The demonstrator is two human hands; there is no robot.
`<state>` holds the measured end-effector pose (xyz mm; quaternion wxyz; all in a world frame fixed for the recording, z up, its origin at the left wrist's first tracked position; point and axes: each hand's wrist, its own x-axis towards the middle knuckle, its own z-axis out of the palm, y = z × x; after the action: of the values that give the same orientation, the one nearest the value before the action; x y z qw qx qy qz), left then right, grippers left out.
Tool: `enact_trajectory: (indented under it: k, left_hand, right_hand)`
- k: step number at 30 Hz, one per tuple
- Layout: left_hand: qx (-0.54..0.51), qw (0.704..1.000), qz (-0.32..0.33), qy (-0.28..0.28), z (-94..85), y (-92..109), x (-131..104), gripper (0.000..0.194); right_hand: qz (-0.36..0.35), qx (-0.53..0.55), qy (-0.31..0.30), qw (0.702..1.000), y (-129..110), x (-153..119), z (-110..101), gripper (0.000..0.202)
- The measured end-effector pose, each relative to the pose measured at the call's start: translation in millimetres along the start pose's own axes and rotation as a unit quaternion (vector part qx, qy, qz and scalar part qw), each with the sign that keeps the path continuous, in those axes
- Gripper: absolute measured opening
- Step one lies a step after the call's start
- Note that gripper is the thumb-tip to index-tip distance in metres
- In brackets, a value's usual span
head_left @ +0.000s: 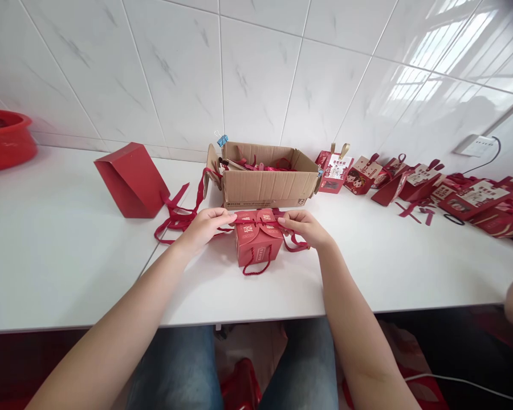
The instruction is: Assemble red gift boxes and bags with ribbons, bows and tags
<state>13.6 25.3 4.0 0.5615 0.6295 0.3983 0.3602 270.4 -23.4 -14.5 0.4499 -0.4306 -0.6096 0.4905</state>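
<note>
Fingers [227,218] on the left hand [200,230] are pinching one side of a red ribbon [256,222], thumb and forefinger pressed together with hardly any gap; those on the right hand [304,226] are gripping its other side just as snugly. Between them, near the centre of the frame, a small red box [259,236] is sitting on the white tabletop [68,250], the ribbon running across its closed top. I'm guessing the two hands are gripping opposite sides so that the ribbon is staying taut and the flaps are lying down. A cord handle [256,274] is hanging down the front, clear of the fingers. Just behind, a cardboard box [271,191] is holding more red ribbon, probably placed there for easy reach. Loose ribbon [182,219] is lying left of centre, beside a taller red box [132,182]. Gift boxes [421,185] are crowding the right side, seemingly set aside for working room.
</note>
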Motion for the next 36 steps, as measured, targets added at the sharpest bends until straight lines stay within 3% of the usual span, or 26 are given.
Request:
enact_trajectory:
  k: [7, 12, 15, 20, 25, 30, 33, 36]
  left_hand:
    - [0.031, 0.999, 0.017, -0.005, -0.7, 3, -1, 0.03]
    - [0.003, 1.0, 0.01, -0.02, 2.7, 1, -5, 0.034]
    - [0.0, 1.0, 0.016, -0.014, 4.3, 1, -6, 0.032]
    - [0.004, 1.0, 0.009, 0.005, 6.0, 3, -7, 0.026]
    - [0.032, 0.999, 0.011, 0.011, 2.1, -1, -5, 0.026]
    - [0.128, 0.979, 0.121, 0.102, 5.6, 9, -1, 0.026]
    - [0.16, 0.974, 0.161, 0.017, 20.1, 31, -3, 0.028]
    - [0.167, 0.976, 0.133, -0.048, 39.3, 54, -6, 0.042]
  right_hand:
    - [0.031, -0.044, -0.012, 0.998, -9, -6, -1, 0.042]
    - [0.103, -0.044, -0.125, 0.986, -12, -13, -10, 0.035]
    - [0.096, -0.013, -0.164, 0.982, -11, -16, -18, 0.027]
    - [-0.025, 0.088, -0.08, 0.993, -7, -17, -20, 0.023]
    - [-0.05, 0.101, -0.008, 0.994, -11, -17, -10, 0.028]
    - [-0.048, 0.134, 0.013, 0.99, -15, -15, 1, 0.035]
    - [-0.057, 0.162, 0.0, 0.985, -15, -12, 7, 0.034]
    - [-0.06, 0.165, -0.001, 0.984, -15, -9, 12, 0.035]
